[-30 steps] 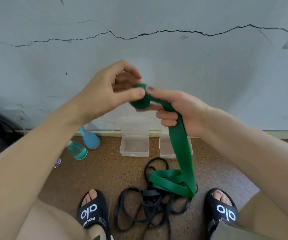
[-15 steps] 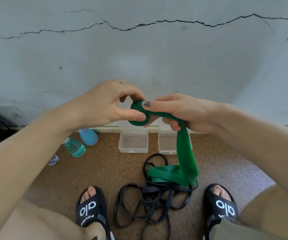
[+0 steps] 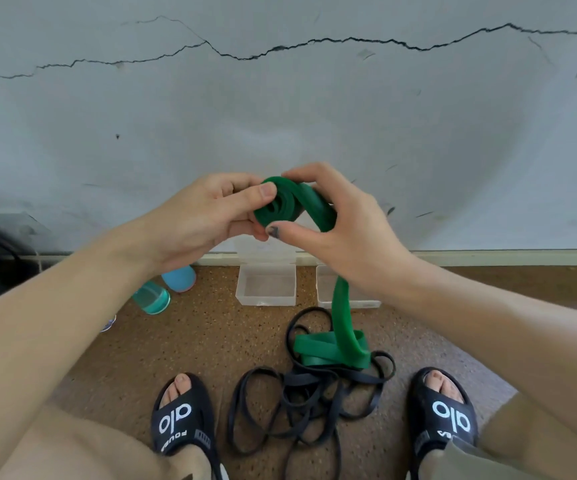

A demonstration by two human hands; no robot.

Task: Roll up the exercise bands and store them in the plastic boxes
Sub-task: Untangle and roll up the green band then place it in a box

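A green exercise band is partly wound into a small coil held up in front of the wall. My left hand pinches the coil from the left, thumb on its face. My right hand curls round the coil's right side, thumb under it. The band's loose tail hangs down to a folded heap on the floor. A tangle of thin black bands lies under that heap. Two clear plastic boxes stand open by the wall: the left box and the right box, which is partly hidden by the band.
Two blue-green bottles lie on the speckled brown floor at the left, near the skirting. My feet in black slides flank the black bands. A cracked grey wall closes the far side. A dark object sits at the far left edge.
The coil has gained another turn. My right hand shifted from pinching the band's top to cupping the coil's right side. Less tail hangs down.
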